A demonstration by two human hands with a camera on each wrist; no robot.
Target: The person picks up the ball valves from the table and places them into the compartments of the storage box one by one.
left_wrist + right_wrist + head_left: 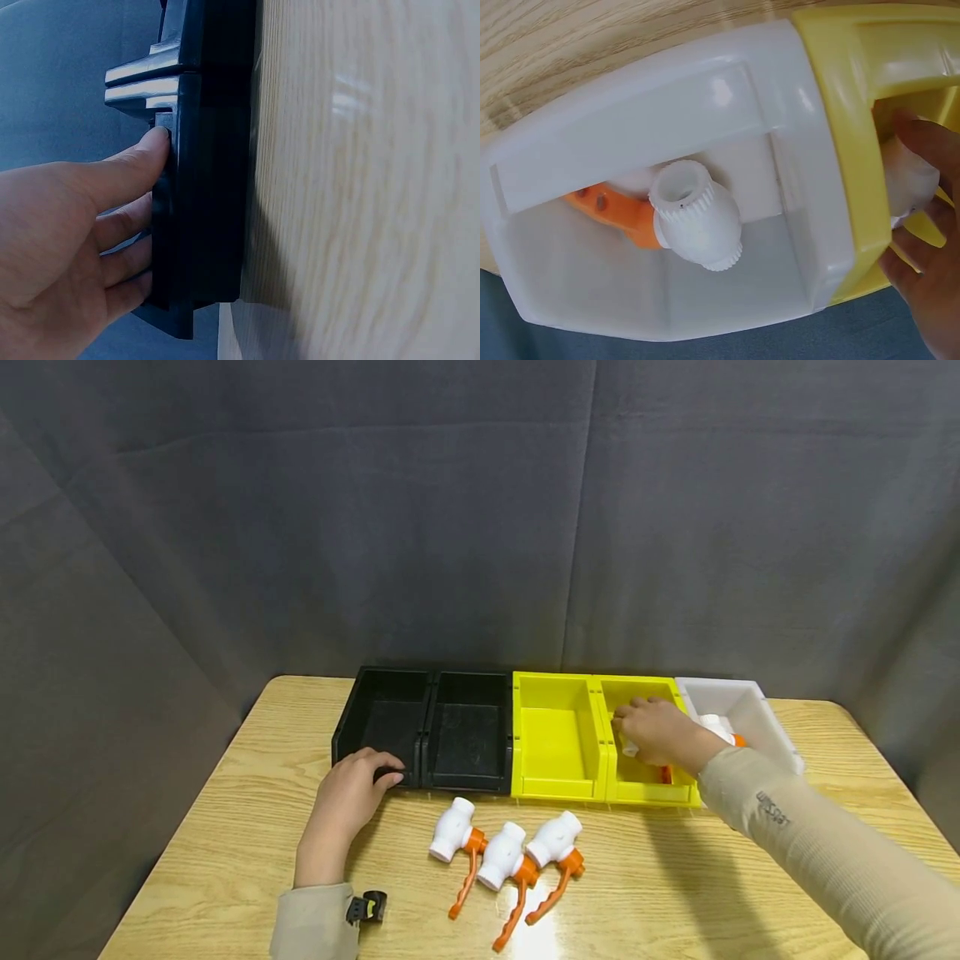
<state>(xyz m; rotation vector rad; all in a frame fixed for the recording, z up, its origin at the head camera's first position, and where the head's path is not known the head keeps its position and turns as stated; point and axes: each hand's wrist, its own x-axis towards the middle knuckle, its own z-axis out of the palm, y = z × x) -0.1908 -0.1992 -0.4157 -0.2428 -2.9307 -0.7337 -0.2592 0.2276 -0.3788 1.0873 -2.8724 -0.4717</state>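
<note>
My left hand (358,797) holds the front rim of the leftmost black bin (375,718). Its thumb lies on the rim in the left wrist view, and the other fingertips are hidden behind the edge. Inside the right-hand yellow bin (652,792), my right hand (660,731) grips a white ball valve (909,180). An orange bit of handle (666,774) shows below that hand. Another white ball valve with an orange handle (701,217) lies in the white bin (630,97) alongside.
Three white ball valves with orange lever handles, a left one (453,831), a middle one (502,857) and a right one (555,839), lie on the wooden table (225,860) before the bins. A second black bin (471,727) and another yellow bin (558,743) stand mid-row. Grey cloth (450,527) hangs behind.
</note>
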